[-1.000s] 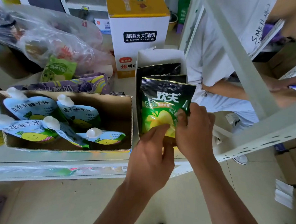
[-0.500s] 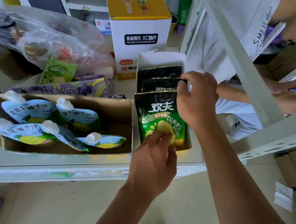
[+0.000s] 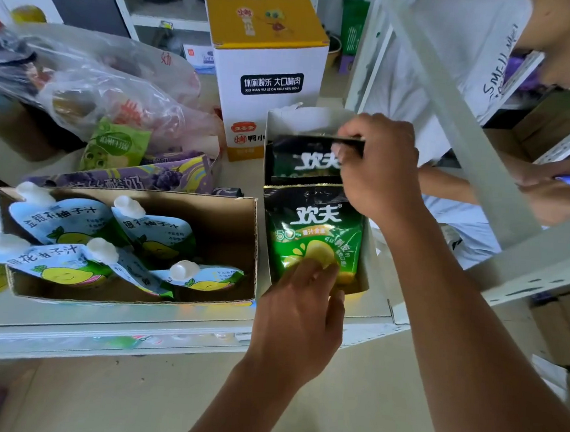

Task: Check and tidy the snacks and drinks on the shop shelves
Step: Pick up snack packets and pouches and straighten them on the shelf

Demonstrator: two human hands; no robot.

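— At the shelf's (image 3: pixel 134 326) front right corner, what has the right-hand grip (image 3: pixel 379 168) got?
— Thumb and fingers are clamped on the top edge of the rear dark pouch (image 3: pixel 297 159), upright in the white display box (image 3: pixel 304 119).
— And the left-hand grip (image 3: pixel 300 314)?
— Fingers apart from the thumb and fairly straight, tips pressing the lower face of the front green pouch (image 3: pixel 314 218), same box.
— Beside it?
— A brown carton (image 3: pixel 229 225) of spouted juice pouches (image 3: pixel 154 230), just left of the box.
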